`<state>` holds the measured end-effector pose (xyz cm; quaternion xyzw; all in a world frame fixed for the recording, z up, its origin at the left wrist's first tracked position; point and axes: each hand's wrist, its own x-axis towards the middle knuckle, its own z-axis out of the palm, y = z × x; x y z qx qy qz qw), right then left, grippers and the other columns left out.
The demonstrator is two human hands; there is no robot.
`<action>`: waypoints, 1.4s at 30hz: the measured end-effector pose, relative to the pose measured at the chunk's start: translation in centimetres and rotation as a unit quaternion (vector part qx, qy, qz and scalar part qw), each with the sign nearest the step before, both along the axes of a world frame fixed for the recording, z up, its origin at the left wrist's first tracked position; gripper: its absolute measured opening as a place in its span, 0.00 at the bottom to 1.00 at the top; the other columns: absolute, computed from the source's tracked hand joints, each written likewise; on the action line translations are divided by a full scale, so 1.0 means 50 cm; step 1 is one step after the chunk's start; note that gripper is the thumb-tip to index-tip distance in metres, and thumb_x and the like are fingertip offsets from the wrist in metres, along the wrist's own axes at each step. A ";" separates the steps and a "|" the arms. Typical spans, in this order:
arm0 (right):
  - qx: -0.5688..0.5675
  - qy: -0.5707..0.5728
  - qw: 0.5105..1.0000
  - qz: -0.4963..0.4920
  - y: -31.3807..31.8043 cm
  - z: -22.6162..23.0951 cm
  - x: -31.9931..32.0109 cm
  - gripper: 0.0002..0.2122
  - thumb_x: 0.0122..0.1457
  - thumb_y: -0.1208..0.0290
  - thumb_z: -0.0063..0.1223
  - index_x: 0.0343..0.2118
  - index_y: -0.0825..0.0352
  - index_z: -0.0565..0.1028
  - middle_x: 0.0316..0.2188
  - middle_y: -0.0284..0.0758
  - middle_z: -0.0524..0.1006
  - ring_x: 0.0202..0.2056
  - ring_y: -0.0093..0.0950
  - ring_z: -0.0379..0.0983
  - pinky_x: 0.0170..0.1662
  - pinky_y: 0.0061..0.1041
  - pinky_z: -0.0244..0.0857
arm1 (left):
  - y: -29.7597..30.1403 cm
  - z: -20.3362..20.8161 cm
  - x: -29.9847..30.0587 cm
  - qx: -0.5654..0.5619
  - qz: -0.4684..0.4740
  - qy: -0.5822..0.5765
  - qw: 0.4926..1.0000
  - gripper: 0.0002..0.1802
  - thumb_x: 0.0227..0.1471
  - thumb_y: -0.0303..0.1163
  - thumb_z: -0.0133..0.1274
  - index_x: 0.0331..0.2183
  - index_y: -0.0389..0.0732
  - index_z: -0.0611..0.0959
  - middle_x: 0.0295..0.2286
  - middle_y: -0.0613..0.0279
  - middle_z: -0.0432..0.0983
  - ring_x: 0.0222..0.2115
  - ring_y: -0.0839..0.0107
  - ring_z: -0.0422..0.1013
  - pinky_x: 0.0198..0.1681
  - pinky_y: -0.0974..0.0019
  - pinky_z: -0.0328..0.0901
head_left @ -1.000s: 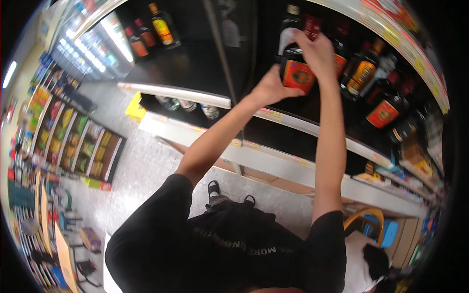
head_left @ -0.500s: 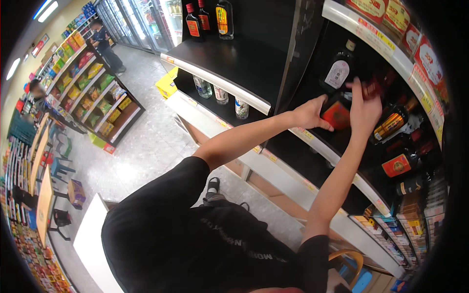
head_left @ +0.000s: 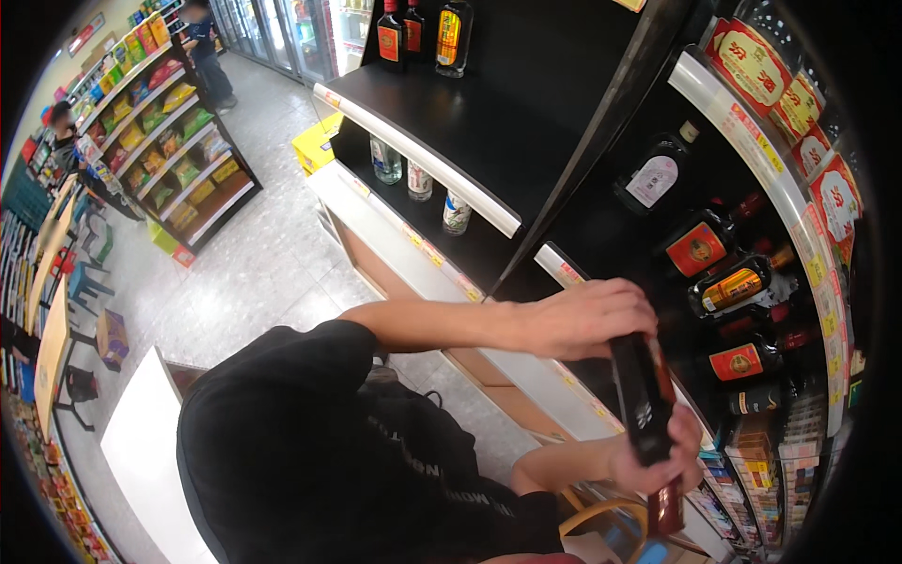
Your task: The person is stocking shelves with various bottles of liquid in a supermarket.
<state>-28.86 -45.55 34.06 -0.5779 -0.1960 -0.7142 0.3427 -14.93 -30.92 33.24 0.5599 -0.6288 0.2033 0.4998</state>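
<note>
- What seems the base of the bottle (head_left: 641, 399) is clasped by the left hand (head_left: 606, 317).
- Held tilted, neck down, before the shelf (head_left: 562, 265), it is judged glass: fairly heavy, stiff, slippery, fragile, best gripped around the body.
- Its neck end is clasped by the right hand (head_left: 660, 474).
</note>
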 end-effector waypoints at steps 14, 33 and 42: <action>-0.072 0.019 0.978 0.192 0.256 -0.034 0.138 0.08 0.58 0.65 0.37 0.33 0.65 0.63 0.23 0.37 0.71 0.27 0.37 0.73 0.33 0.37 0.69 | 0.323 -0.047 0.049 0.073 0.160 0.003 0.984 0.28 0.46 0.24 0.59 0.50 0.40 0.71 0.50 0.52 0.70 0.53 0.50 0.65 0.55 0.53 0.64; -0.054 0.107 0.959 0.258 0.633 0.104 0.620 0.06 0.64 0.75 0.43 0.35 0.73 0.64 0.29 0.49 0.78 0.33 0.42 0.79 0.43 0.41 0.75 | 0.680 0.007 0.456 -0.021 0.258 0.060 0.964 0.41 0.37 0.26 0.69 0.54 0.38 0.69 0.51 0.50 0.67 0.55 0.49 0.64 0.58 0.54 0.62; 0.092 0.185 0.939 0.275 0.788 0.168 0.885 0.10 0.63 0.74 0.55 0.31 0.78 0.75 0.30 0.43 0.82 0.30 0.24 0.78 0.37 0.24 0.72 | 0.741 -0.022 0.581 -0.106 0.462 0.144 0.868 0.51 0.36 0.31 0.72 0.58 0.33 0.63 0.52 0.44 0.65 0.54 0.47 0.65 0.57 0.54 0.62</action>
